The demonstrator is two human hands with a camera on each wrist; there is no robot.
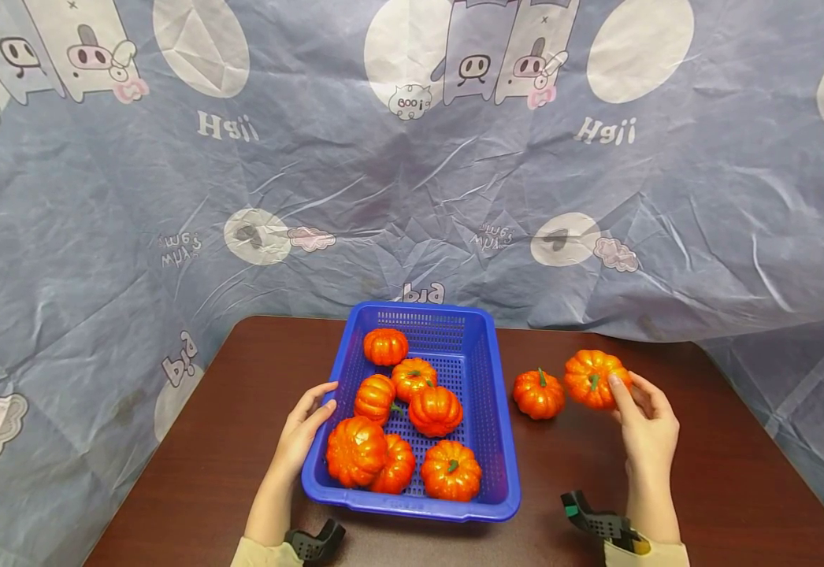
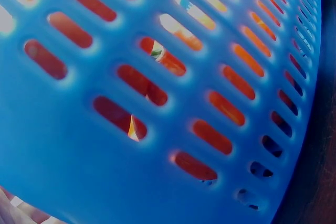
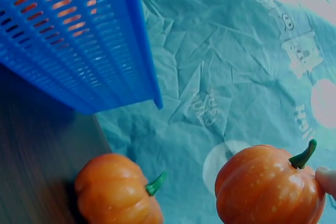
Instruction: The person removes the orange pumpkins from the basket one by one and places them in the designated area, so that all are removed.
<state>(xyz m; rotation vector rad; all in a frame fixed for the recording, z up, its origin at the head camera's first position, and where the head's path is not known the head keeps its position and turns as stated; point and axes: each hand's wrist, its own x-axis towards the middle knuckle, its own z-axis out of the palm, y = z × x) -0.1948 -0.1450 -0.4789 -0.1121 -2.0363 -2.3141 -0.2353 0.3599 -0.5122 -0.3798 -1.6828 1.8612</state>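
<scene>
A blue plastic basket [image 1: 504, 465] holds several small orange pumpkins [image 1: 436, 411]. My left hand [image 1: 303, 429] grips its left rim, thumb and fingers at the edge; the left wrist view is filled by the slotted basket wall [image 2: 173, 124], orange showing through. Off the basket's right side, my right hand [image 1: 647, 425] pinches a small pumpkin [image 1: 592, 376] with a green stem between thumb and fingers. Another pumpkin [image 1: 538, 394] lies on the table just left of it. Both pumpkins appear in the right wrist view, the held one [image 3: 268, 187] at the lower right.
The dark brown table [image 1: 228, 441] carries the basket near its middle. A grey-blue cloth [image 1: 412, 181] with cartoon prints hangs behind and beside the table. Each wrist wears a black camera mount [image 1: 596, 520].
</scene>
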